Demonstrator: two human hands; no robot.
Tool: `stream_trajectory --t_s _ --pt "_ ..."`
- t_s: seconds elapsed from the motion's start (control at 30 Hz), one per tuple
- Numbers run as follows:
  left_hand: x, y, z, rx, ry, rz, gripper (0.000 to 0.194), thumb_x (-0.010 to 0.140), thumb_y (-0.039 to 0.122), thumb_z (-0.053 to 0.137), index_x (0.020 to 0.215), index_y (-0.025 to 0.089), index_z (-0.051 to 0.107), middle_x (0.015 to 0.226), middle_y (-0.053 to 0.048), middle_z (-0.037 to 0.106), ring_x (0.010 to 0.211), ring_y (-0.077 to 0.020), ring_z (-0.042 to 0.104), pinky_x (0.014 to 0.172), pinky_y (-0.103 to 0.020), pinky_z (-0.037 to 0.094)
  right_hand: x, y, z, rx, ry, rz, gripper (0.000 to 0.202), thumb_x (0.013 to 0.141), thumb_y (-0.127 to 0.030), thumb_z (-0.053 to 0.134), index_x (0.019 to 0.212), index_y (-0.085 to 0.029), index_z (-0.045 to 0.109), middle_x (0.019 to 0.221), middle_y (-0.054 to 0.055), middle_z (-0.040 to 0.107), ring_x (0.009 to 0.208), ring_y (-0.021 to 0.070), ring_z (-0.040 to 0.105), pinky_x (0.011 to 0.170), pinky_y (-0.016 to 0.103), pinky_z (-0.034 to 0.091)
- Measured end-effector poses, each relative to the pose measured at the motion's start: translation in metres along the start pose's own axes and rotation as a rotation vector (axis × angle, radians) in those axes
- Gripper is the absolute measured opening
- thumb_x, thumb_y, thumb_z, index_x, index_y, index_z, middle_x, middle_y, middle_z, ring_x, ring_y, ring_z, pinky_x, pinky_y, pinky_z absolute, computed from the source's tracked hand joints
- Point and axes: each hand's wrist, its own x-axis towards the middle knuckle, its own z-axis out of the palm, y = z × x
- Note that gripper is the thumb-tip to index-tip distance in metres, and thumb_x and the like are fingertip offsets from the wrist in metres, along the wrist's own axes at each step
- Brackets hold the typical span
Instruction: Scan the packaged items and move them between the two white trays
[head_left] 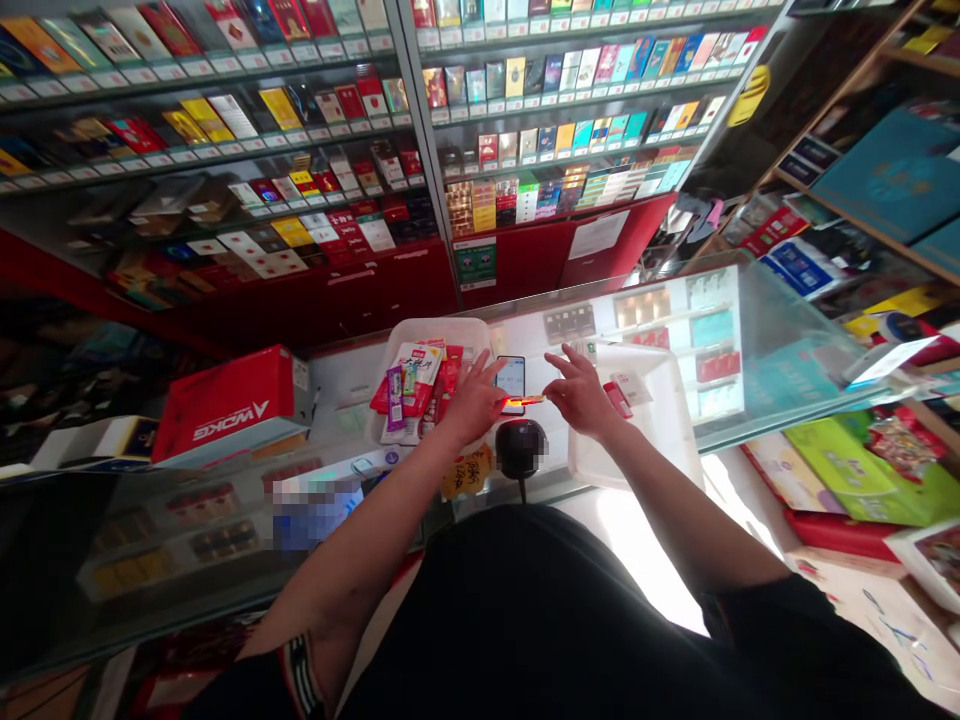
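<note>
In the head view, both hands meet over the glass desk (pixel 336 400), with a thin red and yellow item (pixel 525 401) level between them. The left hand (pixel 474 405) pinches one end in its fingers. The right hand (pixel 581 396) has thumb and finger closed on the other end, its remaining fingers spread and raised. The step in hand looks like two-handed handling of this item by its ends; any move from this hold calls for a light, matched grip, as the item seems thin. Its print is too small to read.

Just beyond it lies a phone (pixel 512 372) with a lit screen, and nearer the body stands a round black device (pixel 517 446), partly blurred out. Beside the left hand, a white tub (pixel 442 325) holds red packets, a purple wrapper (pixel 395 398) and a white and red packet (pixel 420 366) with large Chinese characters, the last seemingly 片. A yellow sign (pixel 466 472) bears dark characters I cannot make out. Near the right hand, another white tub (pixel 679 400) contains a small red packet (pixel 618 399).

Farther left, a red box (pixel 232 405) shows white lettering like "AWOKG". Behind, display shelves (pixel 427 130) carry rows of small boxes above price labels too small to read.
</note>
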Motion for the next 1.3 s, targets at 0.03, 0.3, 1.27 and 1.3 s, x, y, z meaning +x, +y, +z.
stream_trajectory --t_s 0.03,0.3,1.27,1.3 --pt "0.003 -0.001 0.003 0.002 -0.017 0.006 0.019 0.094 0.022 0.068 0.082 0.022 0.082 0.168 -0.005 0.048 0.165 -0.0375 0.021 0.133 -0.067 0.013 -0.002 0.002 0.002 -0.005 -0.003 0.014 0.021 0.096 -0.021 0.064 0.088 -0.023 0.082 0.159 0.01 0.058 0.162 0.0374 0.028 0.125 0.069 0.029" --pt "0.011 -0.002 0.011 -0.003 -0.084 0.015 0.02 0.094 0.02 0.067 0.08 0.023 0.082 0.169 -0.004 0.046 0.166 -0.0379 0.018 0.132 -0.071 0.01 -0.009 0.005 0.009 -0.014 -0.034 0.074 0.023 0.097 -0.02 0.063 0.086 -0.022 0.082 0.158 0.012 0.059 0.163 0.0383 0.027 0.125 0.072 0.027" --pt "0.029 0.126 0.015 0.007 -0.133 0.335 0.01 0.09 0.019 0.073 0.087 0.021 0.082 0.167 -0.011 0.048 0.164 -0.04 0.025 0.133 -0.068 0.016 -0.109 0.054 -0.034 -0.033 0.151 0.213 0.023 0.092 -0.019 0.059 0.091 -0.025 0.081 0.146 0.009 0.068 0.149 0.0322 0.05 0.126 0.064 0.038" --pt "0.028 0.132 0.021 0.015 -0.148 0.341 0.01 0.09 0.019 0.073 0.089 0.02 0.083 0.167 -0.012 0.048 0.164 -0.0404 0.024 0.133 -0.068 0.015 -0.113 0.057 -0.032 -0.037 0.148 0.217 0.023 0.092 -0.018 0.059 0.089 -0.025 0.081 0.145 0.01 0.069 0.149 0.0326 0.051 0.125 0.064 0.039"
